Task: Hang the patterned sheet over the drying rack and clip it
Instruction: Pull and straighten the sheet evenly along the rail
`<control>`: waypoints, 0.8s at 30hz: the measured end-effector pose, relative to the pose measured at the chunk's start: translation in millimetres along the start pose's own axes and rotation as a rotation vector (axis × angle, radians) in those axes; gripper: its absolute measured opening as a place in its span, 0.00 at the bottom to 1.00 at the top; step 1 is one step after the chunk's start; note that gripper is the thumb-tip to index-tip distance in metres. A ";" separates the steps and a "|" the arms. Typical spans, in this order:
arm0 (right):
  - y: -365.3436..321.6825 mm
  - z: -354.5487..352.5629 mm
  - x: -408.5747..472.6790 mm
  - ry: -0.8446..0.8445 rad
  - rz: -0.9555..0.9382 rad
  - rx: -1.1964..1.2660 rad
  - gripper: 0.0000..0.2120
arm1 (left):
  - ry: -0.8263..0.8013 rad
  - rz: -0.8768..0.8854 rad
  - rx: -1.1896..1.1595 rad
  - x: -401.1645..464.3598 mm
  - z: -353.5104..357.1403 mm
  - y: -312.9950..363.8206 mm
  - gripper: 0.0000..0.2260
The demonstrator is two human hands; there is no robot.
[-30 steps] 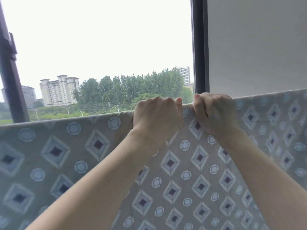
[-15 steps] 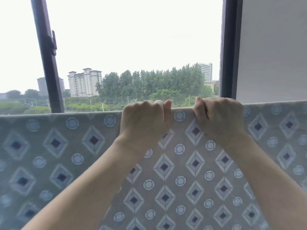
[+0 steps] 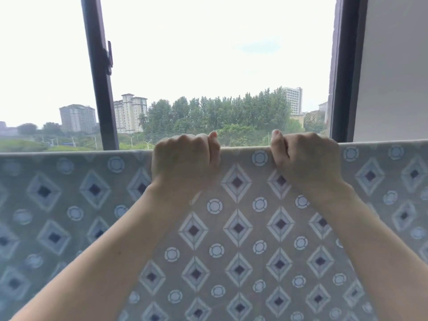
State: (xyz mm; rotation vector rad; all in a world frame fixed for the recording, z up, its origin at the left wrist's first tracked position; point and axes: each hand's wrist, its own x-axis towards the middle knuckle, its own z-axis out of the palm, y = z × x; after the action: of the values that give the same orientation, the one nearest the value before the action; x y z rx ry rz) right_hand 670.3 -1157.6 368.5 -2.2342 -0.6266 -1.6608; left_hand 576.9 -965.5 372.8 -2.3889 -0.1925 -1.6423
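Observation:
A grey sheet (image 3: 245, 228) printed with diamonds and circles hangs in front of me and fills the lower half of the view. Its top edge runs level from left to right over a bar that the cloth hides. My left hand (image 3: 185, 161) grips that top edge left of centre, fingers curled over it. My right hand (image 3: 305, 158) grips the same edge a short gap to the right, thumb raised at its inner side. No clip is in view.
Behind the sheet is a window with a dark frame post (image 3: 99, 72) at left and another (image 3: 345, 66) at right. A plain grey wall (image 3: 393, 66) lies at far right. Trees and tall buildings show outside.
My hands have spread apart along the top edge; the left one slid leftward. The view has turned left, bringing the left window post further in.

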 end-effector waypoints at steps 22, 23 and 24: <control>-331.6 6.7 22.9 -0.125 -0.111 0.182 0.25 | 0.081 -0.145 0.065 -62.7 -54.7 -302.1 0.21; -345.0 7.8 23.7 -0.126 -0.127 0.189 0.27 | 0.084 -0.165 0.059 -65.3 -56.9 -315.0 0.20; -357.4 9.0 25.0 -0.132 -0.149 0.193 0.28 | 0.084 -0.192 0.061 -68.4 -58.7 -327.9 0.20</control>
State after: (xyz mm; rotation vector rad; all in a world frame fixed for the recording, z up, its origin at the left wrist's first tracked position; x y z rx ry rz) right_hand 504.3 -840.1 379.8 -2.2153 -0.9648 -1.4553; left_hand 420.7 -663.5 368.1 -2.3130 -0.4622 -1.7872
